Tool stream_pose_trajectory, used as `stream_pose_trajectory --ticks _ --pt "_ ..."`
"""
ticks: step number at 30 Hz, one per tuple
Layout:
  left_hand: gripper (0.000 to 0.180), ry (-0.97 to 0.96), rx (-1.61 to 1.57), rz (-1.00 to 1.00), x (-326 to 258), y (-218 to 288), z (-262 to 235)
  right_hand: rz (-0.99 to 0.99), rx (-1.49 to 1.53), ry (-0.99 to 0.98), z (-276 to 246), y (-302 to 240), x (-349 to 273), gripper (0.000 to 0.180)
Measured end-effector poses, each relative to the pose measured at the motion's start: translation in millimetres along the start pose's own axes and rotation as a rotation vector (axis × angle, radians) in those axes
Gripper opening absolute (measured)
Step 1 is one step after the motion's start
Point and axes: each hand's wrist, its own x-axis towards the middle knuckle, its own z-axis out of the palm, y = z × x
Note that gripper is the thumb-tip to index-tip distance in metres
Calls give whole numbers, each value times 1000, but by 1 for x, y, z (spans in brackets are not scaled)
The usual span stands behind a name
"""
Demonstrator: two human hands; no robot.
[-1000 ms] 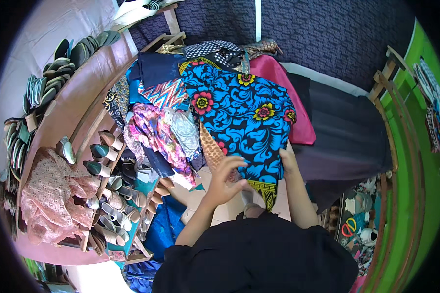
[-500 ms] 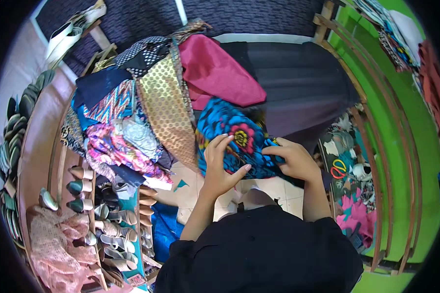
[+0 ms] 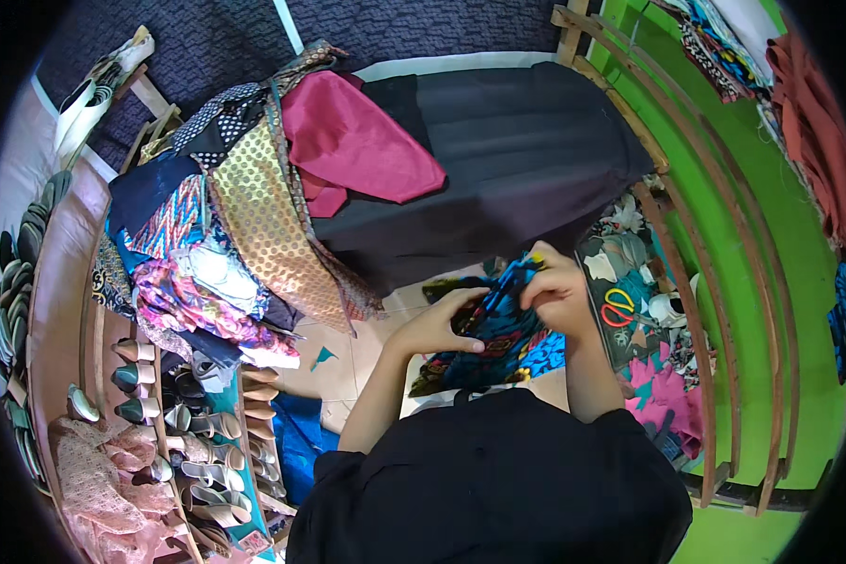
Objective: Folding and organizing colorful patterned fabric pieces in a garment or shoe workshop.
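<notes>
A blue, black and multicoloured patterned cloth (image 3: 508, 320) hangs bunched between my two hands, over my lap and in front of the dark-covered table. My left hand (image 3: 446, 324) grips its left side, thumb across the front and fingers partly behind the folds. At the upper right of the cloth, my right hand (image 3: 555, 287) pinches a gathered edge with curled fingers. Part of the cloth's lower end is hidden behind my black shirt. Beyond it, a crimson cloth (image 3: 357, 141) lies on the black table cover (image 3: 526, 122).
Piled fabrics, including a gold dotted cloth (image 3: 263, 188), hang over the table's left end. Shoes (image 3: 211, 451) fill a rack at lower left. On the right, red-and-yellow-handled scissors (image 3: 618, 307) lie among scraps beside wooden rails (image 3: 724, 235) and a green wall.
The patterned cloth has come down off the table edge toward my body and is now bunched more tightly. My right hand has curled around its edge. The view has shifted to the right.
</notes>
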Motion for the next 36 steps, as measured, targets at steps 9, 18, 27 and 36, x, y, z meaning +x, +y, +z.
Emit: stream_pose_trajectory --ticks 9,18,27,36 --pt "77 88 -566 -163 26 -123 72 -111 912 274 -88 2 -18 34" --pt "50 -230 -429 -42 52 -14 110 -37 1013 359 -129 53 -51 24" --pt "30 667 -819 -183 69 -13 98 374 -367 534 -151 87 -85 35" --pt "23 712 -930 -92 99 18 107 537 -251 -230 -57 46 -134 36"
